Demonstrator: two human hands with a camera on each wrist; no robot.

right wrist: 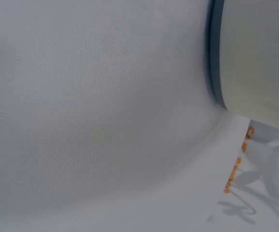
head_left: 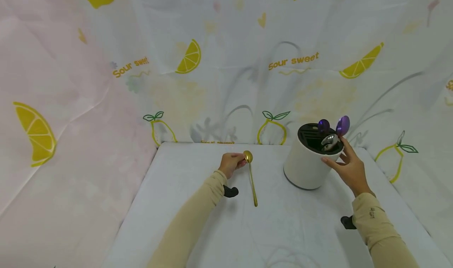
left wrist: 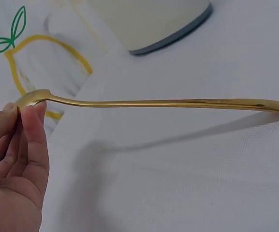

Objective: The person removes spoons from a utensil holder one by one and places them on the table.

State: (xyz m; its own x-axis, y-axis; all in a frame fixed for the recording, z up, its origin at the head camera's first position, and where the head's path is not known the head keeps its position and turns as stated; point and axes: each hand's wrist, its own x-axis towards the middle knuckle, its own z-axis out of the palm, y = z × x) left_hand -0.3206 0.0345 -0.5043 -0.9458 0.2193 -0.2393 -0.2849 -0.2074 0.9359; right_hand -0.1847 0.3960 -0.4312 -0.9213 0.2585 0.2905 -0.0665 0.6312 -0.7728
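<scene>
By its bowl end, my left hand [head_left: 231, 164] pinches a gold long-handled spoon [head_left: 252, 183] between thumb and fingers. In the left wrist view the spoon [left wrist: 168, 103] extends sideways from the fingertips, its handle above the table and casting a shadow. A white round utensil holder [head_left: 307, 167] with a black slotted top [head_left: 311, 139] stands at the right. My right hand [head_left: 350, 167] rests against its right side near the rim, thumb in front, fingers extended. Two purple spoons [head_left: 343, 125] and silver spoons [head_left: 330, 140] stick out bowl-up. The right wrist view shows no hand.
The table [head_left: 198, 164] has a white cover. Behind it and at the sides hangs a pale curtain [head_left: 226, 83] printed with lemons and lettering. In the right wrist view the holder's dark base edge [right wrist: 215, 58] meets the table.
</scene>
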